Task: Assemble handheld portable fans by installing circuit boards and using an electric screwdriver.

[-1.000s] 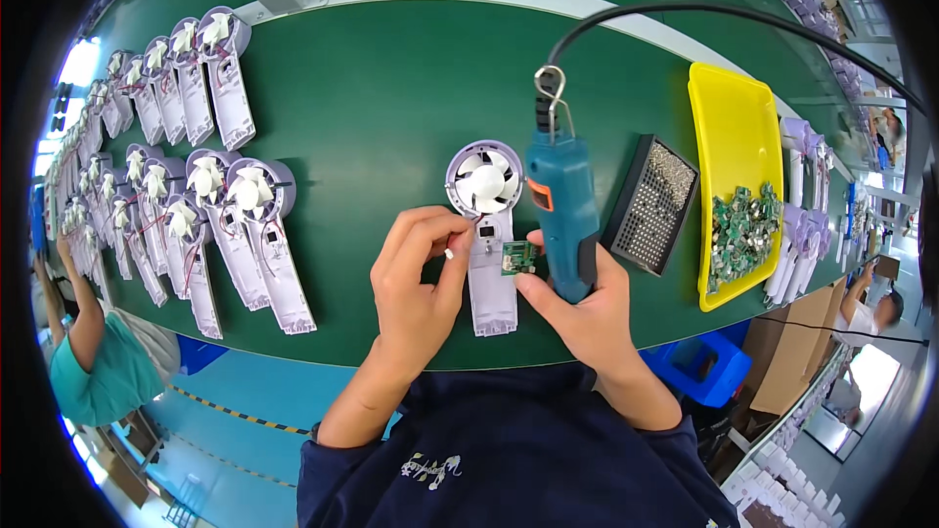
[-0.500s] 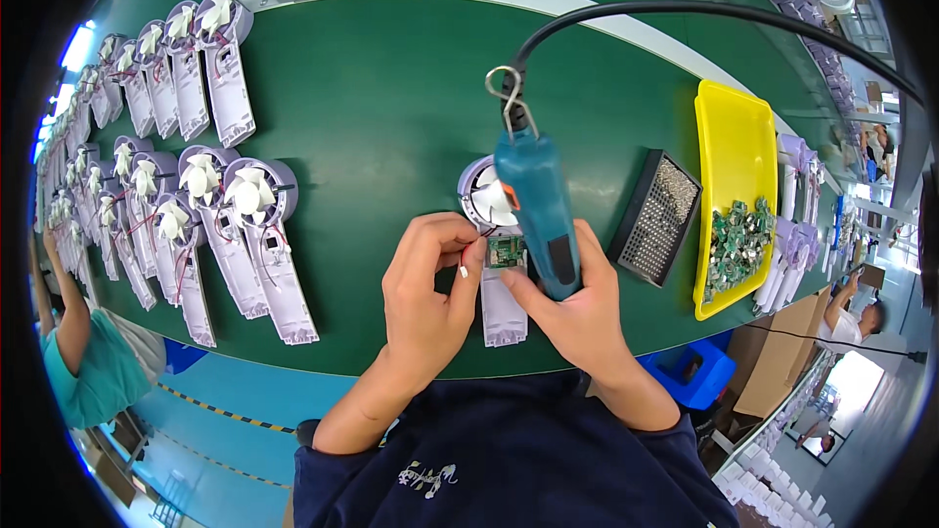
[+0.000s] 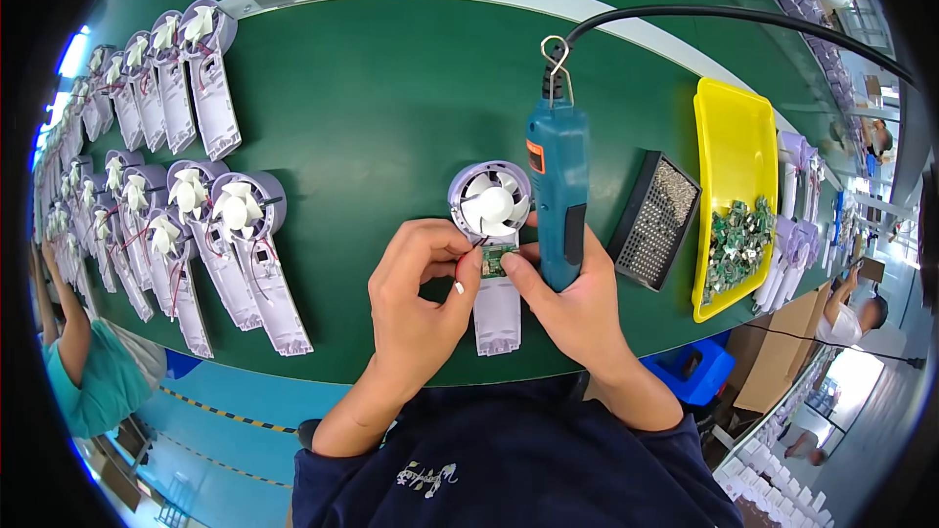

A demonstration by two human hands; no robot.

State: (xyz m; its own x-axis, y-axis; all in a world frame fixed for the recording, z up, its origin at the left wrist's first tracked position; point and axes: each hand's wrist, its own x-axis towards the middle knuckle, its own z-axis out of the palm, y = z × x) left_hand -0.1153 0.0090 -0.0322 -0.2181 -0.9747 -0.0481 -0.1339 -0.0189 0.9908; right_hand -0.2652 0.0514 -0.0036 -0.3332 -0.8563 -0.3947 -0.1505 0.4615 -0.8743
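A half-open handheld fan lies in front of me, its white blades [image 3: 489, 205] in a round lilac head and its pale handle shell [image 3: 498, 323] toward me. A small green circuit board [image 3: 496, 262] sits at the top of the handle. My left hand [image 3: 416, 298] pinches thin wires beside the board, and a small white tip [image 3: 460, 287] shows under its fingertips. My right hand [image 3: 577, 318] grips a teal electric screwdriver [image 3: 560, 166], standing nearly upright in the view. Its thumb touches the board's right edge. The screwdriver hides some of the right fingers.
Rows of similar open fans [image 3: 259, 254] lie at the left. On the right are a black box of screws [image 3: 657, 220] and a yellow tray [image 3: 736, 137] holding small green boards. A black cable [image 3: 724, 12] arches from the screwdriver. Another person's arm [image 3: 73, 318] reaches in at far left.
The screwdriver has swung from a slant to nearly upright, its cable end moving right, uncovering the fan blades. My right thumb has come onto the board's edge. The fan sits slightly further left and lower.
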